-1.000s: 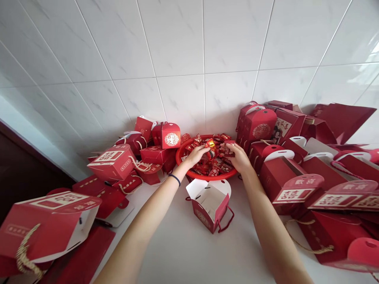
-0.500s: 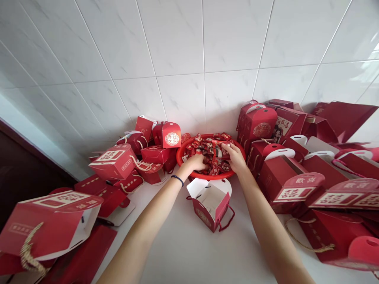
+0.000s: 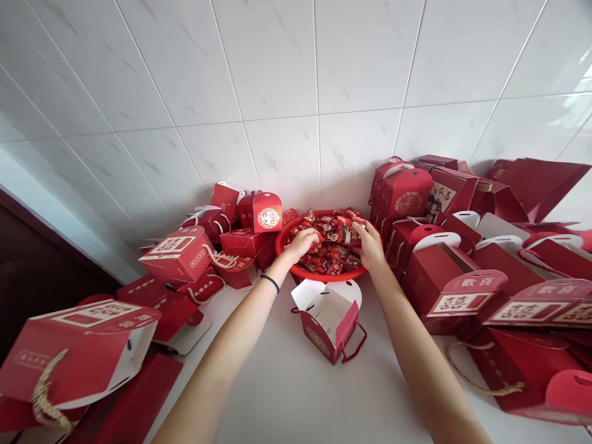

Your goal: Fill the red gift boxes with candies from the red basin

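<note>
A round red plastic basin [image 3: 283, 254] holds many candies in red wrappers [image 3: 335, 266]. Over its left part, my left hand [image 3: 303, 244] is closed, with a bit of red wrapper showing at the fingertips. At the right side of the basin, my right hand [image 3: 370, 245] pinches a red wrapped candy with a dark and white print [image 3: 346, 232]. In front of the basin stands an open red gift box [image 3: 319, 336], its white inside facing up and a dark red cord handle at its side. The box's bottom is hard to make out.
Red gift boxes [image 3: 178, 253] are piled on the left, a large one [image 3: 87, 351] nearest me. More boxes [image 3: 456, 280] crowd the right, several open with rope handles. Behind the white table [image 3: 296, 401] rises a tiled wall [image 3: 282, 68].
My left hand has lifted out of the candies and shifted slightly left, its fingers now above them. My right hand stays near the basin's right side with a candy.
</note>
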Tool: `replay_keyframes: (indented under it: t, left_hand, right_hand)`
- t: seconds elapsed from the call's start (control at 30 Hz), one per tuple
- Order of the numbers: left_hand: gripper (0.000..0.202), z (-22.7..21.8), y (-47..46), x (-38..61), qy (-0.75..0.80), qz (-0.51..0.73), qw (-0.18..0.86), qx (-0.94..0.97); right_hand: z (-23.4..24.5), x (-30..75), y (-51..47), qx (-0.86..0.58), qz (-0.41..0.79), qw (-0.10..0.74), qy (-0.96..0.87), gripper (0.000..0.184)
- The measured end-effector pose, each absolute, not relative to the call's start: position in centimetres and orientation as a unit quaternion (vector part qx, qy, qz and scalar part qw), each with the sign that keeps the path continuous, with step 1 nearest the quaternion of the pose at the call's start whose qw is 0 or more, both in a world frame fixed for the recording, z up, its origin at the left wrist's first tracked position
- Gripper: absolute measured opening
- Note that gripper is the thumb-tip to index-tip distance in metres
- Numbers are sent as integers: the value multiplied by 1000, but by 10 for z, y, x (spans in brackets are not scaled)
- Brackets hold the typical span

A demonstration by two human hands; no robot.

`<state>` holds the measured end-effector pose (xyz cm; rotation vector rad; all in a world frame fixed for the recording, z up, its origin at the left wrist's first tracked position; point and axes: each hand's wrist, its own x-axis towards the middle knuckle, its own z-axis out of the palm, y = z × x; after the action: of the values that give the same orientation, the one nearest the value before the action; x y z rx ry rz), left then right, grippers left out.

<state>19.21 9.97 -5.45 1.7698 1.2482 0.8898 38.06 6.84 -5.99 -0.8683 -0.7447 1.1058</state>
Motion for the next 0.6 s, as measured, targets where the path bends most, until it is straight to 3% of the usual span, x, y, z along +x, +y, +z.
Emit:
replay_keyframes:
  t: [0.4,0.6]
  left_hand:
    - [16,-43,89,191,464,113,392,787]
    - [18,-49,87,207,476,100,365,794]
  right_hand:
    - [-60,381,68,-406,491,693,-338,46]
    - [-59,381,67,-398,496,694,-338,50]
